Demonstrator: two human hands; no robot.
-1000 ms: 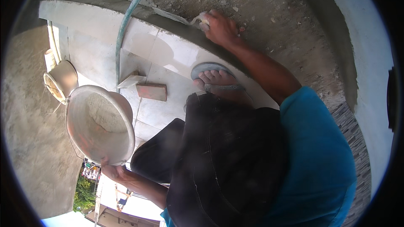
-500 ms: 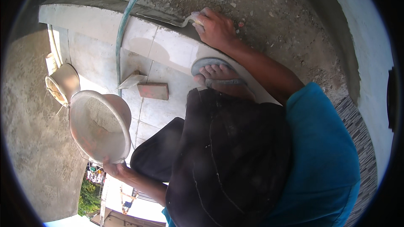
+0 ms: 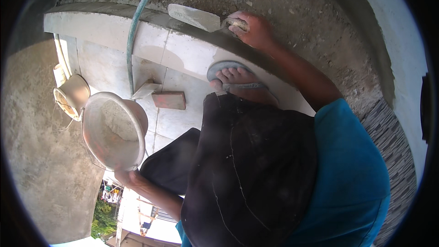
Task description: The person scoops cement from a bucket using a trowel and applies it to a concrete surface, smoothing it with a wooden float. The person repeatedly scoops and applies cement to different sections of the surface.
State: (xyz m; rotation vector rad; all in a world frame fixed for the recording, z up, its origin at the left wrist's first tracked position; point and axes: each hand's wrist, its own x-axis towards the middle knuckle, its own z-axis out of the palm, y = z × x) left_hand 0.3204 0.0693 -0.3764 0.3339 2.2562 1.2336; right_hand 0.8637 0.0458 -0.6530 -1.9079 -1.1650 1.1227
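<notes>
Since the earlier frame, your trowel (image 3: pixel 194 17) has turned from nearly edge-on to show its pale flat face; it lies over the grey cement band (image 3: pixel 231 45), contact uncertain. Expect a light, stiff blade; hold it by the handle (image 3: pixel 239 24), which may slip if wet. Your right hand (image 3: pixel 253 28) has its fingers wrapped around that handle. Your left hand (image 3: pixel 128 177) grips the bucket (image 3: pixel 141 113) at its rim; expect noticeable weight from the grey mix (image 3: pixel 116 121).

You get bright daylight, blown out white at lower left; light and shaded patches mark the tiles (image 3: pixel 183 87), your dark clothing (image 3: pixel 270 169) looks hazy, and fisheye curvature bends edges toward black corners.
</notes>
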